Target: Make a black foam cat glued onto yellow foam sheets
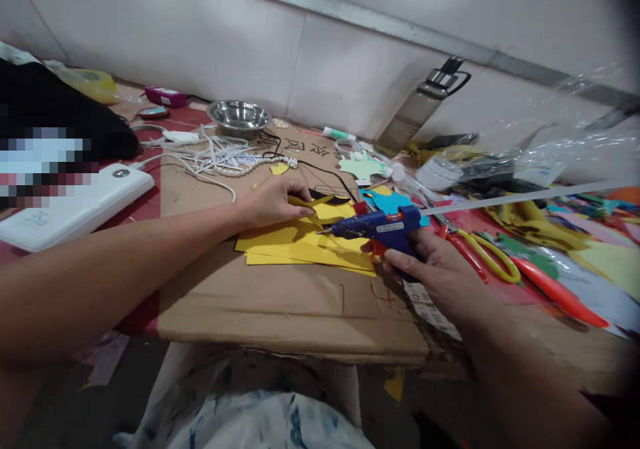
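Note:
My right hand [425,262] is wrapped round the grip of a blue hot glue gun [377,226], fingers at its orange trigger. A long whitish glue stick [500,199] sticks out of the gun's back end. The metal nozzle points left, above yellow sheets [305,246] stacked on the cardboard. My left hand [277,202] pinches a cut strip of yellow paper [313,204] between thumb and fingers, just left of the nozzle. A dark piece lies behind that strip, partly covered by it. Whether glue is on the nozzle is too small to tell.
Cardboard [215,302] covers the table's middle. At left lies a white power bank [80,206] with a cable. Behind are a metal bowl [239,116] and white strings [225,156]. Yellow-handled scissors [487,256], an orange cutter [560,292] and a leaning bottle [417,106] are at right.

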The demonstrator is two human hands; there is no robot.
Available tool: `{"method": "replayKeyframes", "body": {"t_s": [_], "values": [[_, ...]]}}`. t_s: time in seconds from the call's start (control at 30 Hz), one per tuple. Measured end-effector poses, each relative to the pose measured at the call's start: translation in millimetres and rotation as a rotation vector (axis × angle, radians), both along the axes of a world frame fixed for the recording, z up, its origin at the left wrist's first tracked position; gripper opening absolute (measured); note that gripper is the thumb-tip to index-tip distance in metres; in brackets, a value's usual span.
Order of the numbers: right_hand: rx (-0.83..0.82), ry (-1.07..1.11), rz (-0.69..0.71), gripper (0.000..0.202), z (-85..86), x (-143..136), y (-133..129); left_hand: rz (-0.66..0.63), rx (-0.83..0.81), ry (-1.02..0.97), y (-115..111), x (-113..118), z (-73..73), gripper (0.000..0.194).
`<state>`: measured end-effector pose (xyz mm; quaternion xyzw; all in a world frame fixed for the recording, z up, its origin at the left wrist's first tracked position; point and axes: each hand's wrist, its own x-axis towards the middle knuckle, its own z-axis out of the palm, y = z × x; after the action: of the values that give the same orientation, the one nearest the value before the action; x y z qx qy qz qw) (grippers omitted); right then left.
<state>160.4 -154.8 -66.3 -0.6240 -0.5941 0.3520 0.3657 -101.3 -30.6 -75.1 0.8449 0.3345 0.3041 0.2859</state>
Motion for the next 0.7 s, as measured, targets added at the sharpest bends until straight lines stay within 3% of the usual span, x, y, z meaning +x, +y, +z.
{"method": "replayKeyframes", "body": {"t_s": [0.17, 0.3, 0.37, 0.5, 0.7], "values": [[0.124, -0.132, 0.024, 0.037, -6.7, 3.8, 0.8, -0.170, -0.101, 0.134, 2.4, -11.5, 12.5, 0.027], [0.147, -0.180, 0.079, 0.037, -6.7, 1.1, -2.1, -0.328, -0.026, 0.291, 3.9, -26.3, 45.4, 0.055], [0.167, -0.200, 0.102, 0.037, -5.3, -0.6, -2.9, -0.347, -0.009, 0.284, 0.6, -24.6, 64.3, 0.054], [0.172, -0.207, 0.097, 0.035, -5.3, -1.9, -3.1, -0.297, 0.098, 0.153, -16.0, 9.2, 92.2, 0.033], [0.174, -0.193, 0.108, 0.036, -7.6, -1.0, -5.3, -0.356, 0.158, 0.039, -49.8, 84.4, 110.5, 0.018]]}}
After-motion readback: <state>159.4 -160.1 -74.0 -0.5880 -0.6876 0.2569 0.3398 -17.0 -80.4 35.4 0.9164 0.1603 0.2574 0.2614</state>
